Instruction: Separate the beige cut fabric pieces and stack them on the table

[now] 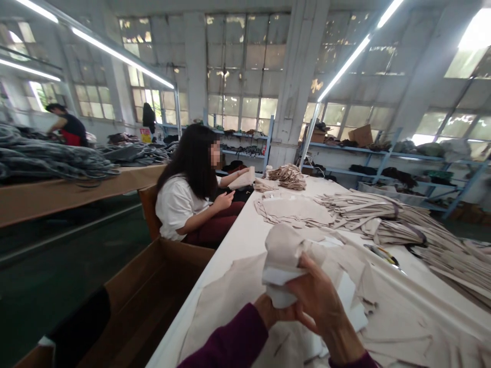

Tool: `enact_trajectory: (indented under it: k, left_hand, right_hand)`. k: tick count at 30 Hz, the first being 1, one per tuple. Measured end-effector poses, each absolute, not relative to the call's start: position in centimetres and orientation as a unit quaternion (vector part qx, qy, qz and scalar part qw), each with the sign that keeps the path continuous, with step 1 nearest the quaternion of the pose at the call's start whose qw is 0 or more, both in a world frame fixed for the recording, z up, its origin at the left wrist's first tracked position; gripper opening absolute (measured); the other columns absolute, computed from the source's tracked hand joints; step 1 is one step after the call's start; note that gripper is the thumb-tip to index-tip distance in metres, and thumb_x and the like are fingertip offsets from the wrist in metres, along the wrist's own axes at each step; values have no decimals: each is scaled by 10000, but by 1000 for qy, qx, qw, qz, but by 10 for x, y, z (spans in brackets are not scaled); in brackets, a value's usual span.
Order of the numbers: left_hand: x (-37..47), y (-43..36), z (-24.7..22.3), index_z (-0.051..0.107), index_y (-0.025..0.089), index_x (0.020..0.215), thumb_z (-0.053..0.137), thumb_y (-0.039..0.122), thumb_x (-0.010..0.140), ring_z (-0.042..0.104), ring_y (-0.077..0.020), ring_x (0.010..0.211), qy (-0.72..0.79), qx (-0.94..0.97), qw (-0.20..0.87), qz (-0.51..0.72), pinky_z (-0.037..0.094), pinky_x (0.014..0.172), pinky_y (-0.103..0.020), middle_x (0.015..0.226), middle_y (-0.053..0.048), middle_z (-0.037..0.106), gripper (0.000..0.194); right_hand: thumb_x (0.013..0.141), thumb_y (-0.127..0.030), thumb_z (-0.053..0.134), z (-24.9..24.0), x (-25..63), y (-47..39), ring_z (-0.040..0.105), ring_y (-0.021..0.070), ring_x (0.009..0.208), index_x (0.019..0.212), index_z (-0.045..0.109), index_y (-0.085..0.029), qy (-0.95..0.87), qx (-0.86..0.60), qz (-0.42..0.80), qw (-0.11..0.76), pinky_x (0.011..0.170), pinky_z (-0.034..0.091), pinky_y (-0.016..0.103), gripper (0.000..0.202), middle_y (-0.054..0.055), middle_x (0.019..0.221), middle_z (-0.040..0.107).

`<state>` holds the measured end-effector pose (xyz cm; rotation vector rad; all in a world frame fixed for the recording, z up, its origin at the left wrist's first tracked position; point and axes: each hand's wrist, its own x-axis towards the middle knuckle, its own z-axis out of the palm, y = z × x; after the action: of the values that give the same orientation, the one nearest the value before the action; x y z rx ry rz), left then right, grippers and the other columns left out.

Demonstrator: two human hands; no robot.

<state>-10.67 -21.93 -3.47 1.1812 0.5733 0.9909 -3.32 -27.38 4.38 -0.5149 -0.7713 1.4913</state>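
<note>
Both my hands hold a bunched beige fabric piece (282,243) with a white layer showing at its folded edge, lifted over the table. My right hand (320,291) grips it from the right, thumb and fingers closed around the cloth. Lower down, my left hand (274,311) is closed on its underside, its fingers partly hidden behind the fabric and the right hand. Under them spread flat beige fabric pieces (222,296) and white sheets (355,314). Yellow-and-black handled scissors (385,255) lie to the right of my hands.
Tied bundles of beige strips (383,214) cover the table's right side. A stack of cut pieces (295,209) lies ahead. At the left edge sits a co-worker in a white shirt (176,204), holding cloth (243,178). A large cardboard box (164,255) stands beside the table.
</note>
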Motion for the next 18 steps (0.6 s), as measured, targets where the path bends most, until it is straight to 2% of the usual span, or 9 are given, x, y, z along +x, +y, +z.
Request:
enact_trajectory:
  k: [2, 5, 7, 10, 13, 15, 18]
  left_hand:
    - [-104, -214, -29, 680, 129, 813, 542, 418, 787, 641, -275, 756, 218, 511, 716, 423, 500, 618, -395, 785, -100, 686, 322]
    - [-104, -204, -10, 646, 161, 900, 590, 294, 743, 605, -197, 900, 187, 492, 703, 478, 469, 816, -315, 952, -59, 673, 213]
    - [-105, -204, 3, 612, 156, 954, 586, 200, 710, 589, -168, 918, 158, 492, 695, 499, 453, 847, -285, 976, -54, 656, 249]
    - [-107, -210, 15, 548, 174, 1054, 545, 180, 702, 597, -155, 814, 144, 525, 702, 459, 488, 688, -257, 948, -51, 637, 351]
    - [-111, -209, 18, 506, 188, 1064, 582, 291, 723, 583, -139, 716, 212, 570, 661, 440, 452, 541, -207, 928, -45, 620, 364]
    - [-115, -204, 16, 498, 181, 1069, 608, 362, 727, 571, -133, 691, 244, 590, 633, 438, 422, 501, -189, 912, -51, 616, 402]
    - [-122, -195, 13, 541, 157, 1048, 616, 389, 733, 570, -135, 718, 222, 599, 646, 419, 417, 523, -189, 896, -61, 601, 399]
  right_hand:
    - [837, -385, 523, 52, -28, -269, 603, 244, 943, 963, 664, -204, -323, -219, 623, 678, 827, 472, 424, 262, 70, 1008, 673]
    - [816, -392, 549, 58, -12, -263, 596, 261, 941, 941, 658, -210, -320, -218, 564, 729, 833, 465, 462, 247, 65, 991, 671]
    - [791, -399, 578, 58, -4, -260, 589, 267, 956, 923, 655, -215, -317, -223, 546, 743, 839, 462, 468, 240, 56, 969, 672]
    - [759, -401, 609, 55, -1, -258, 577, 258, 983, 895, 644, -220, -299, -226, 541, 753, 850, 464, 452, 230, 44, 974, 667]
    - [753, -413, 615, 54, -3, -258, 579, 241, 967, 868, 627, -210, -296, -235, 527, 761, 855, 467, 432, 234, 47, 974, 662]
    - [755, -386, 617, 53, -3, -258, 584, 237, 951, 883, 614, -201, -321, -240, 516, 757, 850, 466, 433, 224, 56, 972, 659]
    - [698, -214, 625, 43, 2, -257, 589, 238, 933, 932, 599, -184, -377, -243, 524, 724, 841, 462, 431, 237, 63, 973, 654]
